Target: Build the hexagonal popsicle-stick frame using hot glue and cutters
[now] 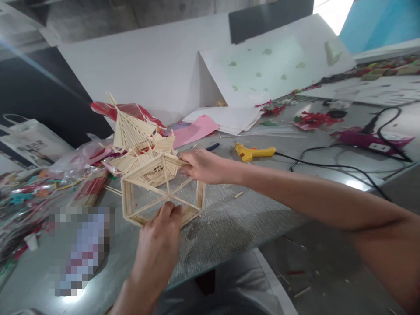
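A hexagonal frame of pale wooden sticks point(127, 197) with crossing spokes stands on the grey table. My left hand point(160, 238) is closed at its near lower edge, fingers bent round the sticks. At the frame's upper right edge, my right hand point(205, 165) pinches the sticks, its fingertips partly hidden. Just behind the frame rises a stick-built model with a pointed roof point(131, 133). A yellow glue gun point(254, 152) lies to the right of my right hand, its black cord running off to the right.
Bundled sticks point(88, 188) and a blurred-out item point(82, 253) lie at the left. Pink paper point(197, 130) and white sheets point(226, 119) are behind. A purple tool point(364, 141) with a looped black cable sits at the right. The table's front edge point(229, 258) runs diagonally near me.
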The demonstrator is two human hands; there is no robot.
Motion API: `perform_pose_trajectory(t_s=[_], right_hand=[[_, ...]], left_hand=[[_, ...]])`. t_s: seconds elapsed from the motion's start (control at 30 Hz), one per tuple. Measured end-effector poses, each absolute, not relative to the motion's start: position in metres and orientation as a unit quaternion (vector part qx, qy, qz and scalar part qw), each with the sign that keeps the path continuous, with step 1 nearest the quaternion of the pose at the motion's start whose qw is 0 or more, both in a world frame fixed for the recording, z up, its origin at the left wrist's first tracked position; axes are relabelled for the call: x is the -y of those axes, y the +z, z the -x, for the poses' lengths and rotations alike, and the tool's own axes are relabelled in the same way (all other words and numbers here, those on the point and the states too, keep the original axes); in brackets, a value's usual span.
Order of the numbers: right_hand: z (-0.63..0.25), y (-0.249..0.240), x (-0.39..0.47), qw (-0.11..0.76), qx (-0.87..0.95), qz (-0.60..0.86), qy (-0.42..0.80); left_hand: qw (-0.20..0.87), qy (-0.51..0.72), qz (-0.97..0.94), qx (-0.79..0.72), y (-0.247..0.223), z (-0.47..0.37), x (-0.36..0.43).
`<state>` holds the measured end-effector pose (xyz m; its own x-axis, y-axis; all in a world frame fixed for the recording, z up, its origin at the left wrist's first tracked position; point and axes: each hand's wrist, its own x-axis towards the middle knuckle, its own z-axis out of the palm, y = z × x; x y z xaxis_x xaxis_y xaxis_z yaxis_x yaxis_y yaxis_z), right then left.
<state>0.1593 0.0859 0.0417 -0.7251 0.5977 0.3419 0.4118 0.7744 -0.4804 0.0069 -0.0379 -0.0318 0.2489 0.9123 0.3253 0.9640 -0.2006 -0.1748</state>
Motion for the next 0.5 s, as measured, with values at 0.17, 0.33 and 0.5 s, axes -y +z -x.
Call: perform_pose_trajectory(t_s=[0.17, 0.33, 0.5], right_hand=[[-0.158, 0.041, -0.088, 0.241, 0.911, 0.281, 0.184], [-0.155, 0.041, -0.092, 0.227, 0.904, 0.293, 0.212], [-0.150, 0.039, -0.098, 0.209, 0.905, 0.317, 0.190]], left_hand=[[0.299, -0.214, 0.739, 0.564, -0.027, 0.011, 0.047], [0.236, -0.443, 0.524, 0.689, -0.010, 0.043, 0.037], [-0.193, -0.569, 0.475, 0.643, -0.021, 0.057, 0.009]])
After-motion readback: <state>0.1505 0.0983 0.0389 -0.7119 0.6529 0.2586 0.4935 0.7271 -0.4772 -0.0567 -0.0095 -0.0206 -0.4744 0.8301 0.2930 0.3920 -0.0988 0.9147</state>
